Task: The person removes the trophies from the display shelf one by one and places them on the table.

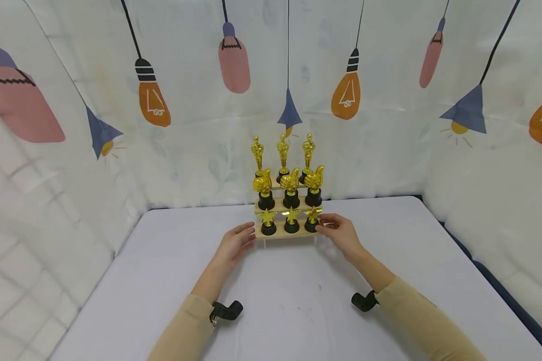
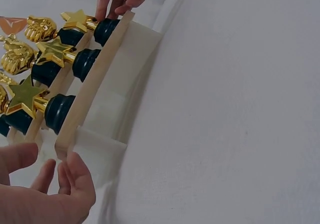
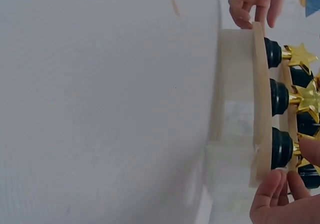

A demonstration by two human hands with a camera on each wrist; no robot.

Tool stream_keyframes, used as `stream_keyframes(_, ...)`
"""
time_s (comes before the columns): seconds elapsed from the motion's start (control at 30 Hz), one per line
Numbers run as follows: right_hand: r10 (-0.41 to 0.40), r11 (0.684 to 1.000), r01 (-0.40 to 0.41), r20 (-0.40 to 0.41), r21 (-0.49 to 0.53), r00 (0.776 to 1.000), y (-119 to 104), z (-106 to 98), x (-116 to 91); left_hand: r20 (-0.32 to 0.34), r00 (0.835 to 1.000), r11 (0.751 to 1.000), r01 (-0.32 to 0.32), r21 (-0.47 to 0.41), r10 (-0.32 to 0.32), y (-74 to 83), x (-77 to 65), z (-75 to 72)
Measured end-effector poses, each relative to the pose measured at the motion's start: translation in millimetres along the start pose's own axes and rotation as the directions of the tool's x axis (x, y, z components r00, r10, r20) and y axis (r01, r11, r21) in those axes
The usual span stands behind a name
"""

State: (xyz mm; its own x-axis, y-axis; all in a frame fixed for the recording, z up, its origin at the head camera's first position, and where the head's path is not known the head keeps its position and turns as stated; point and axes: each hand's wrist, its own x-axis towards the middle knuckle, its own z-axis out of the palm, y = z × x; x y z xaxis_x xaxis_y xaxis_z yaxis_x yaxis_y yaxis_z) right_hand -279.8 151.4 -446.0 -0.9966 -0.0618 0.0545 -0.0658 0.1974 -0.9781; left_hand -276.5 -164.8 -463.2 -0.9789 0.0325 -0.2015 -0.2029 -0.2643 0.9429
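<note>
Frame-cut sleeves (image 1: 180, 328), left fingers (image 2: 80, 176) parted, right fingers (image 3: 269, 188) at star trophy (image 1: 311, 225), grip unclear

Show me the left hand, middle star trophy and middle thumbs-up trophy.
Left hand (image 1: 237, 244): head view, its middle.
Middle star trophy (image 2: 69, 58): left wrist view, gold stem.
Middle thumbs-up trophy (image 1: 291, 184): head view, gold fist.
</note>
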Motion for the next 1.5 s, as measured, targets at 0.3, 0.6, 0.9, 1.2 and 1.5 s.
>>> stream_keyframes(0.3,-0.003,1.000,0.003,-0.008,-0.030,1.000,5,5,6,0.024,1.000,1.000,0.005,0.029,-0.006,-3.1,2.1,2.0)
stream_keyframes(0.6,-0.012,0.996,0.012,-0.010,-0.093,1.000,5,5,10,0.015,1.000,0.998,0.005,0.059,-0.005,-4.5,7.1,3.3)
stream_keyframes(0.9,-0.040,0.983,0.036,-0.022,-0.179,0.999,6,7,13,0.007,1.000,0.997,0.015,0.074,-0.016,-4.2,7.4,1.7)
stream_keyframes(1.2,-0.063,0.972,0.060,-0.005,-0.229,0.998,5,6,12,0.009,1.000,0.996,0.024,0.088,-0.025,-4.0,8.2,-0.3)
stream_keyframes(1.5,-0.050,0.963,0.049,0.003,-0.263,0.999,2,4,9,0.010,1.000,0.994,0.026,0.105,-0.027,-3.4,8.6,0.1)
